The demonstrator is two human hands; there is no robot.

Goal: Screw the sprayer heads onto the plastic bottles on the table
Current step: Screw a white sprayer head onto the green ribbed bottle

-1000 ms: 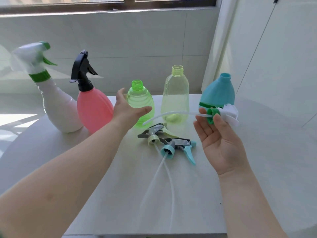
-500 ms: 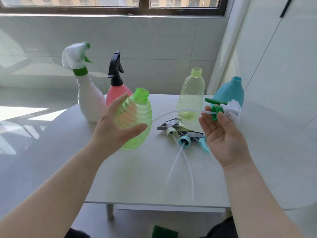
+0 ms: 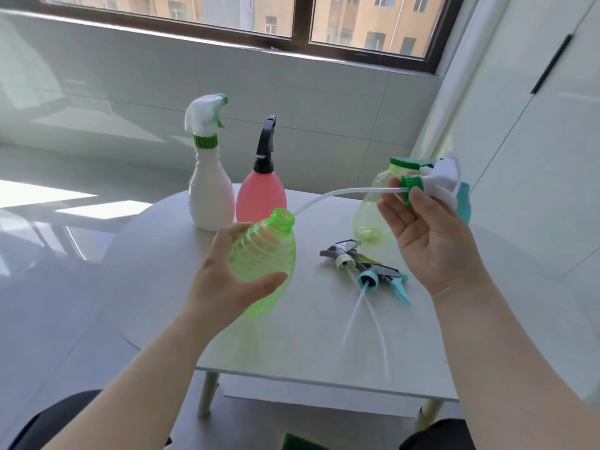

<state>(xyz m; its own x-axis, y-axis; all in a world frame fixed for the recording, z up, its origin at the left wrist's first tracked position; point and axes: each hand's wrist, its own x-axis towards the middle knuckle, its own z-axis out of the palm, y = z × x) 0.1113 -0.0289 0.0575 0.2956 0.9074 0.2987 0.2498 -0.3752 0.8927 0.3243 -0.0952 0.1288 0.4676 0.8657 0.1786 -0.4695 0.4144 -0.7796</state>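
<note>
Table (image 3: 292, 345): white, carrying every bottle and loose part except what the hands are holding.
Left hand (image 3: 224, 280): grasping the green bottle, thumb wrapping under its belly and fingers curling behind it.
Right hand (image 3: 428, 235): palm facing up, thumb and fingertips pinching the green collar of the sprayer head.
Green bottle (image 3: 266, 254): clear, ribbed and uncapped, being held off the table and tilting with its threaded mouth pointing up and right. A second ago it was standing upright next to the pink bottle.
White bottle (image 3: 211, 196): standing at the back, already wearing a white and green head.
Pink bottle (image 3: 261, 199): standing just beside the white one, wearing a black head.
Pale yellow-green bottle (image 3: 370, 222): standing partly behind the right hand.
Sprayer head (image 3: 435, 180): white with green trigger, being held higher than a second ago; its dip tube (image 3: 341, 194) is reaching left toward the green bottle's mouth.
Loose sprayer heads (image 3: 363, 266): two are lying touching between the hands, tubes trailing toward the near edge.
Teal bottle (image 3: 464, 203): only a sliver is showing behind the held head.
</note>
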